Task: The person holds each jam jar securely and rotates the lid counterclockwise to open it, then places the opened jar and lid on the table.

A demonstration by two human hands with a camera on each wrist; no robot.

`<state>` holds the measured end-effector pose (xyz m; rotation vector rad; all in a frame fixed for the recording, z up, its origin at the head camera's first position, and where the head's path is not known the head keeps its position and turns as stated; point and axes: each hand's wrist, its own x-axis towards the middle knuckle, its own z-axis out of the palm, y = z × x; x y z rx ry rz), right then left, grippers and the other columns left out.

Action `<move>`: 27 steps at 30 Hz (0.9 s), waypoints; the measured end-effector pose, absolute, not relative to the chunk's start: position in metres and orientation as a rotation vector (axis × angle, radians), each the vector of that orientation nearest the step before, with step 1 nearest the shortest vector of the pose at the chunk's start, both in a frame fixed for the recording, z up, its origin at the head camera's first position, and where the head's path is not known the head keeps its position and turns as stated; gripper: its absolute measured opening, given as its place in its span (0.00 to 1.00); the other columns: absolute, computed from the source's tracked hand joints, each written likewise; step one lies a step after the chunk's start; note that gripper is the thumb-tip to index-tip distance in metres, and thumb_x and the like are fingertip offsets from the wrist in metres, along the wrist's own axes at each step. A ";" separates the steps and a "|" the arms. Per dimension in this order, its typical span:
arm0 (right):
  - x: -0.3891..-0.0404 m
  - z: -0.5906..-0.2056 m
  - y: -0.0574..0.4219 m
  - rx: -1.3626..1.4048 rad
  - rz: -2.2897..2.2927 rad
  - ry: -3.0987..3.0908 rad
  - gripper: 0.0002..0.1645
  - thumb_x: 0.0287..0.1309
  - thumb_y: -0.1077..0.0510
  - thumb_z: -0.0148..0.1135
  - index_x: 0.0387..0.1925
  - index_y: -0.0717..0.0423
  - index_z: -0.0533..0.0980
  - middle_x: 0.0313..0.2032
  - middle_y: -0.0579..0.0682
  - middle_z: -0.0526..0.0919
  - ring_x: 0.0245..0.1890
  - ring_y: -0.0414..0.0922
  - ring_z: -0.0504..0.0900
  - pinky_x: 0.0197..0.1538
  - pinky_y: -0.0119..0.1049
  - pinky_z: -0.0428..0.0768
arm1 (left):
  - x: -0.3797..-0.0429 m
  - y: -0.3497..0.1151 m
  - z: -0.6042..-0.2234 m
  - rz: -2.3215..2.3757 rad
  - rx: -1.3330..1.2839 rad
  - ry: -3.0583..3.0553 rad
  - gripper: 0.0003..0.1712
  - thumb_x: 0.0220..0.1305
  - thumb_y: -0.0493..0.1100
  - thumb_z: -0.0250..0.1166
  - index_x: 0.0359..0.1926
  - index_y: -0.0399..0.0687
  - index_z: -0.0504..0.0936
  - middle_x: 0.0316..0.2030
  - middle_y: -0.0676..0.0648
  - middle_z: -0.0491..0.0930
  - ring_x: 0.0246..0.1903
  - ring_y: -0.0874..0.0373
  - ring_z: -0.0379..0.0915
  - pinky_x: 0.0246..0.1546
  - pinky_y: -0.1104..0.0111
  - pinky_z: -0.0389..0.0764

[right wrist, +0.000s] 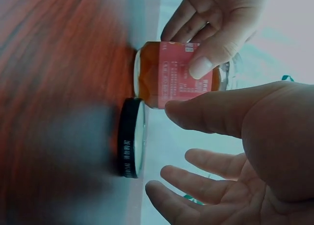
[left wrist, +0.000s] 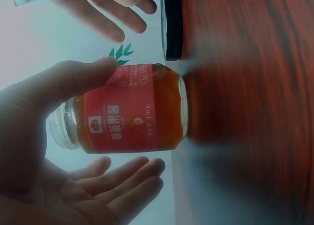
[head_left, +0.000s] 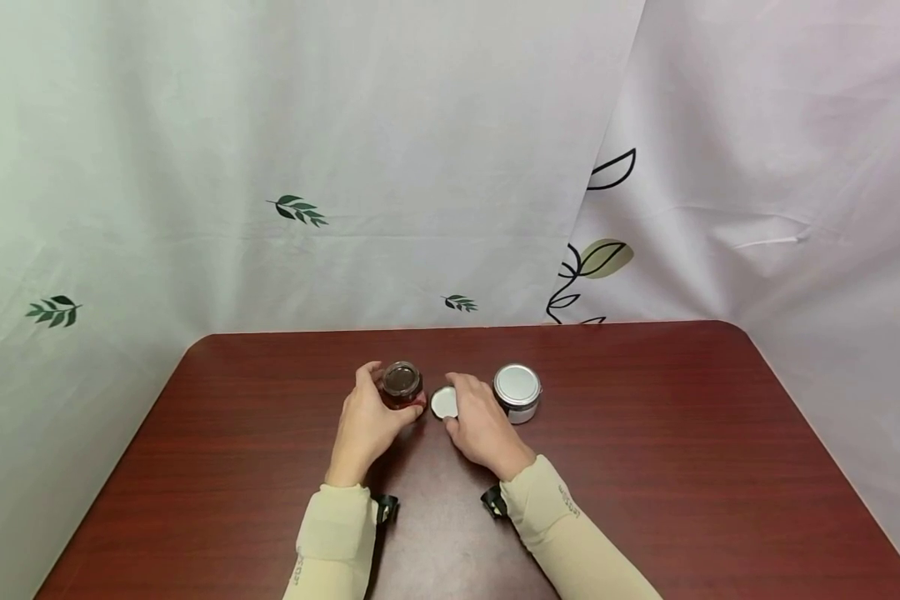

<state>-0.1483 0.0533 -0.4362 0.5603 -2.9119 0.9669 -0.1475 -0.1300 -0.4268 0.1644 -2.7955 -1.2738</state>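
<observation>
A jam jar [head_left: 402, 385] with a red label stands upright and lidless, its glass mouth [left wrist: 63, 125] bare in the left wrist view. A strawberry is printed on the label [left wrist: 128, 110]. My left hand [head_left: 367, 427] is around the jar, thumb along the label side. Its other fingers stretch loosely past the far side, with a gap showing in the left wrist view. Beside the jar, a black-rimmed lid [head_left: 443, 402] lies with its white inside up. My right hand [head_left: 483, 423] spreads its thumb and fingers about the lid, holding nothing.
A second, wider jar [head_left: 517, 392] with a silvery lid stands just right of my right hand. The reddish-brown wooden table [head_left: 645, 467] ends at a back edge against a white curtain [head_left: 390, 150] with leaf prints.
</observation>
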 end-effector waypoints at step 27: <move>-0.134 -0.404 0.065 0.605 1.030 -2.781 0.35 0.60 0.64 0.68 0.67 0.65 0.67 0.63 0.61 0.73 0.64 0.58 0.72 0.64 0.50 0.70 | -0.142 -0.136 -0.410 -1.237 0.032 -2.758 0.67 0.45 0.48 0.82 0.77 0.40 0.49 0.71 0.33 0.59 0.70 0.39 0.57 0.67 0.46 0.62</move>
